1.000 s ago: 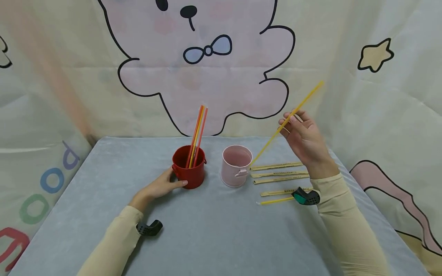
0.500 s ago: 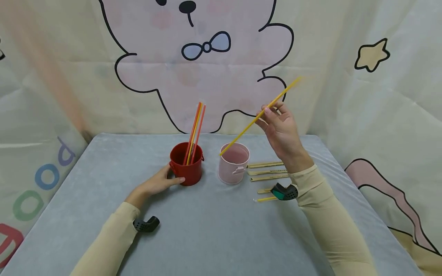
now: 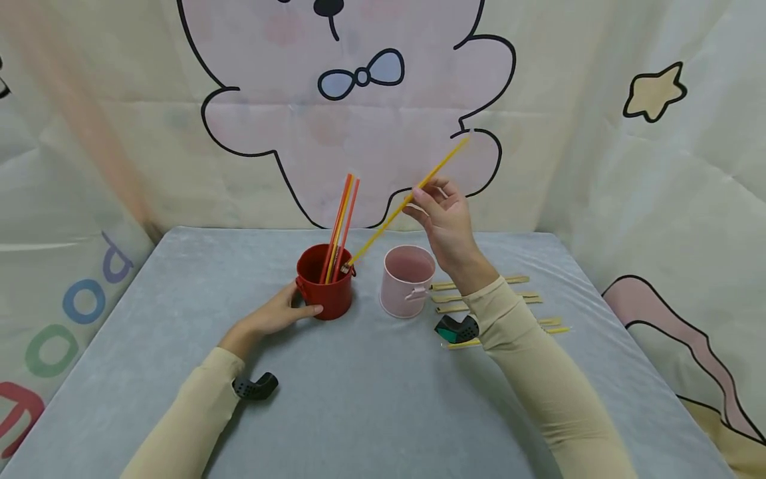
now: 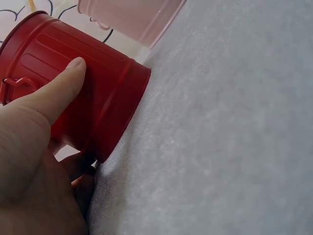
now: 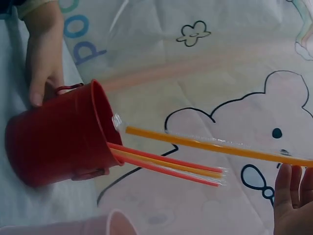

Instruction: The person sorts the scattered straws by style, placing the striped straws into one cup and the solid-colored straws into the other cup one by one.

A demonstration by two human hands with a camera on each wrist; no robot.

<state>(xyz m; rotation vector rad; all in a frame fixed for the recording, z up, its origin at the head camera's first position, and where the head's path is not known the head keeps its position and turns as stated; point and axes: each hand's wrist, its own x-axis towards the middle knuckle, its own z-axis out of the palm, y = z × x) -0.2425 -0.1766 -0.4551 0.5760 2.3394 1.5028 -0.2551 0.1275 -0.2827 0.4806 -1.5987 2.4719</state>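
My left hand point(image 3: 269, 322) grips the side of a small red metal bucket point(image 3: 336, 303), thumb along its wall in the left wrist view. Inside the bucket lean orange and yellow drinking straws point(image 5: 171, 176) in clear wrappers. My right hand point(image 3: 445, 226) pinches a yellow drinking straw point(image 3: 445, 161) in a clear wrapper, aslant. Its lower end is over the red bucket's right rim in the head view; in the right wrist view that end point(image 5: 142, 131) is just outside the bucket mouth. A pale pink bucket point(image 3: 396, 296) stands upright to the right.
Several thin tan sticks with printed marks point(image 3: 449, 309) lie behind and beneath my right forearm. Near them is a yellow straw point(image 3: 463, 344). A grey-blue cloth point(image 3: 359, 399) covers the table, and a printed curtain point(image 3: 568, 166) hangs behind it.
My right hand has carried the yellow straw leftward, past the pink bucket, to the red bucket's rim. My left hand stays on the red bucket. The head view has shifted slightly.
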